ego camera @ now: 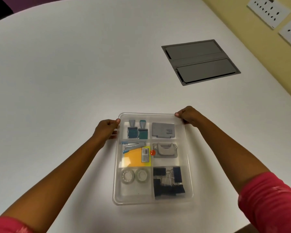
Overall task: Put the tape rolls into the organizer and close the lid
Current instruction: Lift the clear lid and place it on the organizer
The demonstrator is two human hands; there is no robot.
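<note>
Loads of open table, only the organizer and a hatch to dodge

The white table (65, 73) is bare to the left and far side of the clear organizer (152, 201), so a hand can sweep in from there no problem. The left hand (106, 130) and right hand (188, 116) sit on the organizer's far corners, and both forearms run down its sides, fencing off the near approach on either side. The translucent lid (166, 115) lies over the compartments, so nothing goes in from above. The grey hatch (200, 62) lies flush, well apart at far right, near the wall sockets (269, 10).
</note>
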